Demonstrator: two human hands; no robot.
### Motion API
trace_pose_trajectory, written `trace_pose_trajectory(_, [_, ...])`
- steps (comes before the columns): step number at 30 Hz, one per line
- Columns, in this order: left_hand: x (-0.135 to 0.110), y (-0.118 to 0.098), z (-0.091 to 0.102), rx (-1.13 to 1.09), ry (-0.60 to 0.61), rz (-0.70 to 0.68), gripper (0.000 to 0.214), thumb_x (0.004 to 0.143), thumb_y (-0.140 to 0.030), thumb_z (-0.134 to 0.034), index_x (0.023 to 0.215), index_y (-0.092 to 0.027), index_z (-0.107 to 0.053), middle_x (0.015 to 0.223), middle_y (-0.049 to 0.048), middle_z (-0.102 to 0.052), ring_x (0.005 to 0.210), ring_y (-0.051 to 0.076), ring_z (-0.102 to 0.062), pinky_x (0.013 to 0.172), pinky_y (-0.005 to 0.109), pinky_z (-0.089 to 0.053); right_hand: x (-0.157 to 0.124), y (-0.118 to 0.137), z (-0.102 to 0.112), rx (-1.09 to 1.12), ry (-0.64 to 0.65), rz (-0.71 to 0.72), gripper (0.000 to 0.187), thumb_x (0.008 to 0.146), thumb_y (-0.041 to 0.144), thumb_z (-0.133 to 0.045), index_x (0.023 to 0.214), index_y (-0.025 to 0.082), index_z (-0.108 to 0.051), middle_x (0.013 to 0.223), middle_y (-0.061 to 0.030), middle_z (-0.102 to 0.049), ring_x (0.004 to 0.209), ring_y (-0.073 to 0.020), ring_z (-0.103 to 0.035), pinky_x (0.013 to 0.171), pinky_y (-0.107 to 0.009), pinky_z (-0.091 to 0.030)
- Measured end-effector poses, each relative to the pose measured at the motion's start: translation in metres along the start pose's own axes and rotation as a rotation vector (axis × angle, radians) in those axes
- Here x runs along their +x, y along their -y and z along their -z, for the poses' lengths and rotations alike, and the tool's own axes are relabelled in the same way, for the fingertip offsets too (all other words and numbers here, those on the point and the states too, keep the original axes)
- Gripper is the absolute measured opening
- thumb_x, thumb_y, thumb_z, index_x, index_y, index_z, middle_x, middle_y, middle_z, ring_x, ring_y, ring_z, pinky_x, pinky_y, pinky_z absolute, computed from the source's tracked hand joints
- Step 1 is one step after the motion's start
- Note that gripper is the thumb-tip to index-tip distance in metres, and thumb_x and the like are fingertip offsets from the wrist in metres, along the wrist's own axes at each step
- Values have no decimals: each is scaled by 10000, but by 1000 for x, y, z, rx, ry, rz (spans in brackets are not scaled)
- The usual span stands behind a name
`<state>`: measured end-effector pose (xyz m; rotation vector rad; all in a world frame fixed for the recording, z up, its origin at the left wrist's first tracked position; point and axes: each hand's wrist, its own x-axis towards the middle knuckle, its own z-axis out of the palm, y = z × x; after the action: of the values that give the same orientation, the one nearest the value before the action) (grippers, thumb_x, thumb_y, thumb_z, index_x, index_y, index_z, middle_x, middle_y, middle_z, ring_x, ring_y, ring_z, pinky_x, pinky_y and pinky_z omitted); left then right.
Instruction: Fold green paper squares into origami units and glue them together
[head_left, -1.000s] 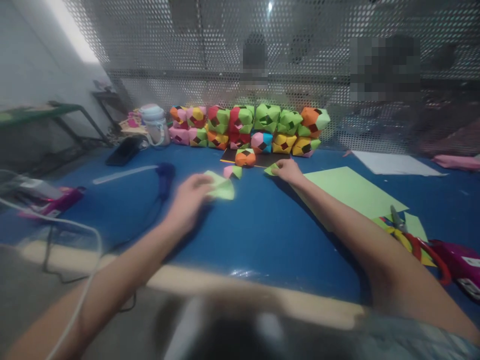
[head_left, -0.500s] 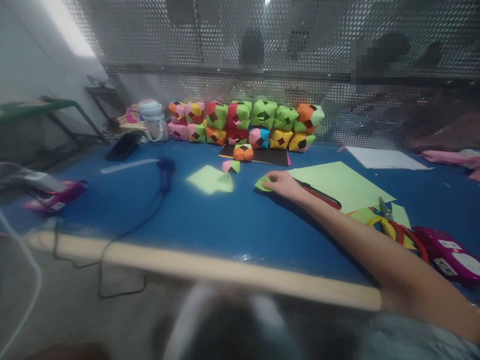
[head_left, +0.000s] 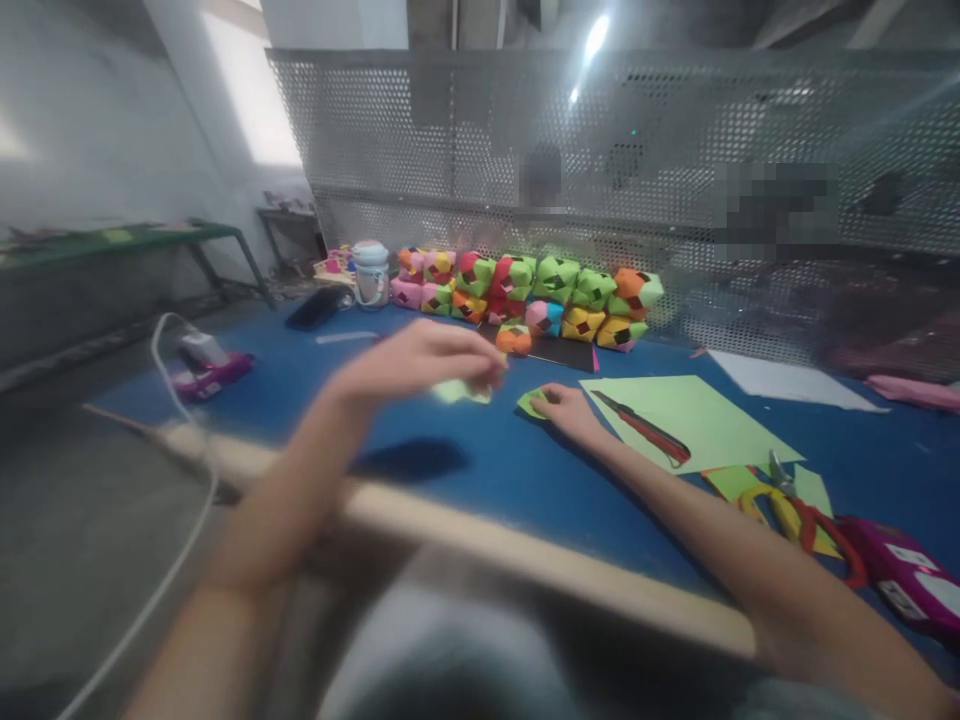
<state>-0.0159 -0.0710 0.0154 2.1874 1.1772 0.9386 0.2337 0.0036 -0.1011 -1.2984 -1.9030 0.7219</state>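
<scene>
My right hand (head_left: 570, 412) rests on the blue table, its fingers pinched on a small folded green paper piece (head_left: 531, 404). My left hand (head_left: 431, 358) hovers over the table with bent fingers, casting a shadow below. Motion blurs its fingertips, so I cannot tell whether anything is in them. A pale green paper piece (head_left: 459, 392) shows partly beneath it. Right of my right hand lies a large light green sheet (head_left: 720, 420) with a red and black cutter (head_left: 646, 428) on it.
Folded paper balls (head_left: 556, 278) in many colours are stacked in two rows at the back, with a single orange ball (head_left: 514, 340) in front. Scissors (head_left: 787, 505) and a magenta device (head_left: 900, 570) lie at right. At left are a flask (head_left: 370, 275), phone (head_left: 319, 307) and white cable (head_left: 180, 550).
My left hand has come into view from the lower left, over the pale green paper, hiding the small pink-and-green piece. My right hand still pinches the green paper. The view has tilted up.
</scene>
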Motion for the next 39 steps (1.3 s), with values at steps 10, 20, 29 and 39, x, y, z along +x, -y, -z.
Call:
trace_pose_trajectory(10, [53, 94, -75, 252, -4, 190, 179, 741, -236, -521, 612, -141, -601, 601, 27, -598, 625, 164, -551, 645, 277, -430, -1, -10, -5, 87, -24, 19, 286, 712, 412, -559, 776, 157, -671, 723, -38, -671, 648, -160, -570, 632, -285, -446])
trace_pose_trajectory(20, [79, 83, -95, 4, -101, 336, 111, 779, -161, -458, 806, -130, -562, 634, 15, -594, 468, 103, -543, 483, 221, -433, -15, 1, 0, 133, -25, 60, 270, 754, 425, -572, 793, 178, -673, 759, -38, -678, 654, -156, -581, 618, -272, -457])
trace_pose_trajectory(29, [100, 65, -110, 28, -112, 163, 272, 798, -249, -524, 1036, -138, -595, 1036, 91, -647, 788, 151, -620, 741, 290, -510, -17, 3, 1, 64, -22, 96, 245, 775, 387, -541, 767, 175, -665, 721, -25, -661, 629, -147, -555, 609, -265, -443])
trace_pose_trajectory(39, [92, 121, -64, 439, -23, 93, 411, 788, -235, -489, 1190, -168, -540, 1219, 96, -577, 1128, 219, -517, 976, 376, -398, -14, 14, 6, -56, 169, 98, 267, 805, 327, -464, 919, 188, -662, 732, -15, -649, 610, -143, -543, 585, -256, -425])
